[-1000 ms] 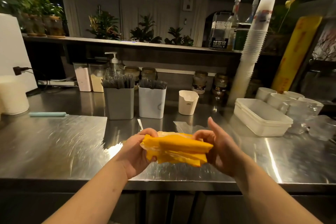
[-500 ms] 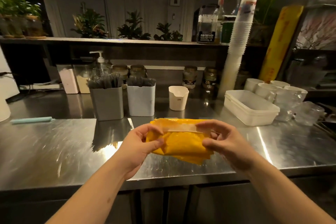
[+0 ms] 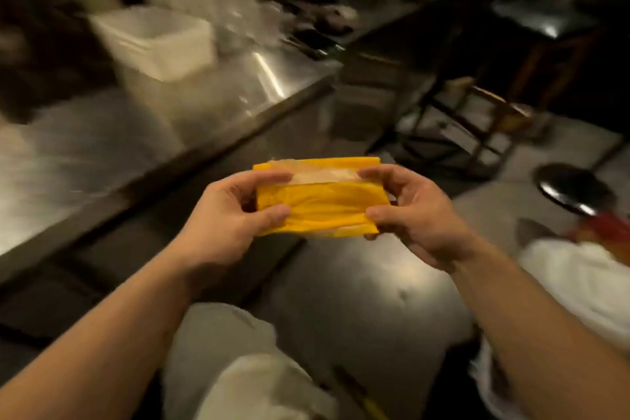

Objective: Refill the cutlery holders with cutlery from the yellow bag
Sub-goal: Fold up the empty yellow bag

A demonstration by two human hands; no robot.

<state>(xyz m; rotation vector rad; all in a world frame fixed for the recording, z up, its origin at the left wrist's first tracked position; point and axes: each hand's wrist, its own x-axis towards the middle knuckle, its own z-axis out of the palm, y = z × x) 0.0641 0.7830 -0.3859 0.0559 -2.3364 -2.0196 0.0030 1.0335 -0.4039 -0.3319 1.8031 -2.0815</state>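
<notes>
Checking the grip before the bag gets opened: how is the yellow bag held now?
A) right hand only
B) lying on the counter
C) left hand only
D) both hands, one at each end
D: the left hand grips one end of the yellow bag and the right hand grips the other.

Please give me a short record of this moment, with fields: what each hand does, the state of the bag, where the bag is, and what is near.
left hand: grips the left end of the yellow bag
right hand: grips the bag's right end
bag state: folded flat, closed, clear tape along its top
bag position: in the air, beside the steel counter, not over it
cutlery holders: not in view
nearby: white tub on the counter; black stool at right
picture: blurred
</notes>
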